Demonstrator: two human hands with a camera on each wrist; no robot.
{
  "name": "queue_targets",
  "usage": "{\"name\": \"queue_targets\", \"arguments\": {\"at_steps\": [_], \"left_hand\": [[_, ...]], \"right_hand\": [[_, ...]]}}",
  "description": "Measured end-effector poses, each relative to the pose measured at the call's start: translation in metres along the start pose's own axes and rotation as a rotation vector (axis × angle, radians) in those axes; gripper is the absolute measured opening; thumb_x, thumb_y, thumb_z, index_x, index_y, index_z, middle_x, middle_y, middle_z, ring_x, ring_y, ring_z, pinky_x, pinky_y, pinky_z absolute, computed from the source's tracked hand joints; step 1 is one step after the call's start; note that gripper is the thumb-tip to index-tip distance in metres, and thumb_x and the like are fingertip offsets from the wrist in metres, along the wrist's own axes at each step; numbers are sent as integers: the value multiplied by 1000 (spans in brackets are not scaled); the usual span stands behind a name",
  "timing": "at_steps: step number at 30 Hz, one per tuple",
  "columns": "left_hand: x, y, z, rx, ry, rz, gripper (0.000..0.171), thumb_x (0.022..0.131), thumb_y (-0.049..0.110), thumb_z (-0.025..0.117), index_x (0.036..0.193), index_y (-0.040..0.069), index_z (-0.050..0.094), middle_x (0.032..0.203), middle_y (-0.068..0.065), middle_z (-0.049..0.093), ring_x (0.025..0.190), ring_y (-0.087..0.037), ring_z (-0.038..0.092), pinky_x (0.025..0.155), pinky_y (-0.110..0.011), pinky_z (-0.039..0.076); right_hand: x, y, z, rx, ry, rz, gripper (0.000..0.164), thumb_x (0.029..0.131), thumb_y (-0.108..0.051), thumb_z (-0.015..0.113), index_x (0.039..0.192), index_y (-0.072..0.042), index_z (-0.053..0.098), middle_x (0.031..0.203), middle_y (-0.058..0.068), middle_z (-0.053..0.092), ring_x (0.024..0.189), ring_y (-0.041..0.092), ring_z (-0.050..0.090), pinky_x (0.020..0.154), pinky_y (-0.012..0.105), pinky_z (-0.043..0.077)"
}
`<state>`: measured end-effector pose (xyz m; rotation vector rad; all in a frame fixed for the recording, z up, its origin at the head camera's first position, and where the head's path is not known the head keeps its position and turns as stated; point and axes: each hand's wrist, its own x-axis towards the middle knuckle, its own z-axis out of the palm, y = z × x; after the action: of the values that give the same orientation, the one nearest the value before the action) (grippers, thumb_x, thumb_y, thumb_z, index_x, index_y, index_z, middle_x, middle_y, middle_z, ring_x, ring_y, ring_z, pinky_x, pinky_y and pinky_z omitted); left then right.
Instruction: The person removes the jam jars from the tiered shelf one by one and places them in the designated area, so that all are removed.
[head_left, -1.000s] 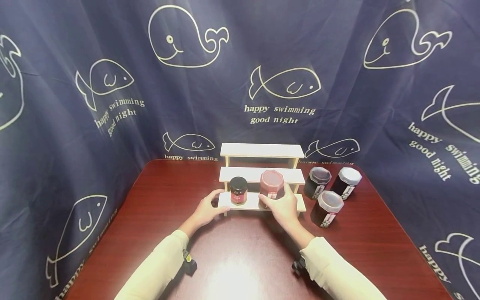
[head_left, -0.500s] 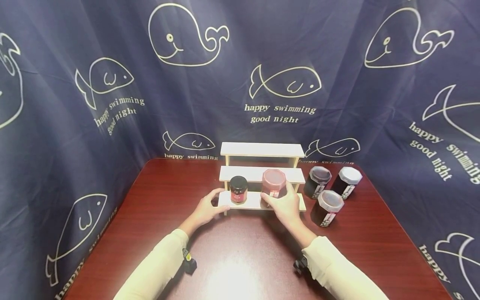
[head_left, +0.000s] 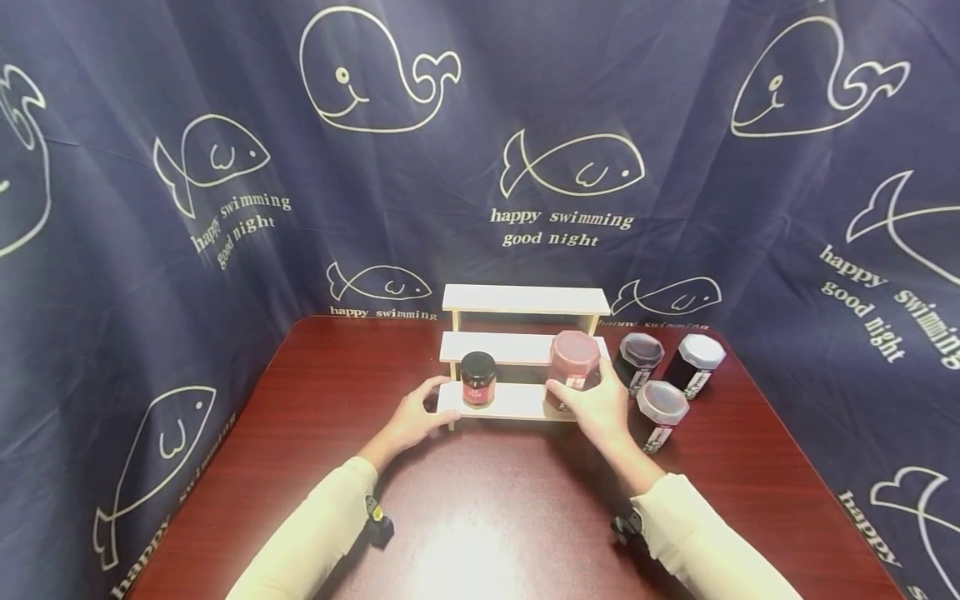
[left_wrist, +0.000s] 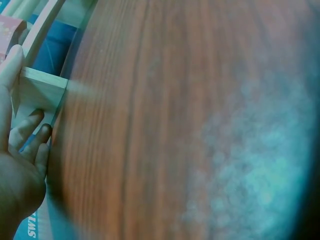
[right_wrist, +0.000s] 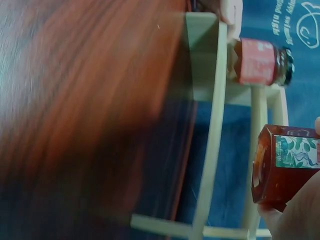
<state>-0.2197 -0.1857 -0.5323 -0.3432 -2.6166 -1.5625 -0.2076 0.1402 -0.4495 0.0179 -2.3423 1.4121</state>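
My left hand [head_left: 408, 419] grips the left end of the bottom board of a three-step wooden display shelf [head_left: 517, 400], thumb at its front edge; in the left wrist view the fingers [left_wrist: 34, 145] curl beside the end panel. A small black-lidded jar [head_left: 478, 379] with a pink-red label stands on that board. Over the board's right part, my right hand [head_left: 600, 408] holds a larger jar [head_left: 574, 354] with a pinkish octagonal lid, upright. Seen from the right wrist, this jar [right_wrist: 280, 167] is faceted and filled dark red, its base above the board.
Right of the shelf stand three dark octagonal jars: one with a dark translucent lid [head_left: 640, 351], one with a whitish lid [head_left: 701, 352] and a nearer one with a clear lid [head_left: 662, 402]. A patterned blue curtain [head_left: 390, 208] surrounds the reddish wooden table [head_left: 360, 358].
My right hand has moved to the right along the bottom board with the larger jar, and slightly up. The left hand stays at the shelf's end; the small jar has not moved.
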Motion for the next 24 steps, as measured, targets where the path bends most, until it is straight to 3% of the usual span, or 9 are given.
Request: {"name": "queue_targets", "arguments": {"at_steps": [7,13,20,24], "left_hand": [[-1,2,1,-2,7,4,67,78,27,88,137,20,58,111,-3,71,103,-22,66,90,-46,53],[0,3,0,5,-1,-6,68,78,27,89,138,21,57,113,-4,71,105,-22,66,92,-46,52],[0,4,-1,2,-1,26,68,78,27,88,138,17,57,113,-7,71,105,-27,66,93,-50,52],[0,1,-1,5,2,26,68,78,29,89,138,18,58,114,-6,71,105,-25,67,93,-49,52]], "right_hand": [[9,2,-30,20,9,26,73,72,-28,92,130,-2,57,117,19,66,109,30,61,98,45,46],[19,5,-52,-6,60,-3,69,74,-27,92,130,-2,60,116,18,68,108,29,61,95,43,45],[28,5,-74,-50,120,-26,60,73,-33,92,120,-5,66,104,15,71,94,23,59,80,29,43],[32,6,-84,-77,145,-25,59,72,-34,92,117,-6,67,103,15,71,94,23,59,79,26,42]]}}
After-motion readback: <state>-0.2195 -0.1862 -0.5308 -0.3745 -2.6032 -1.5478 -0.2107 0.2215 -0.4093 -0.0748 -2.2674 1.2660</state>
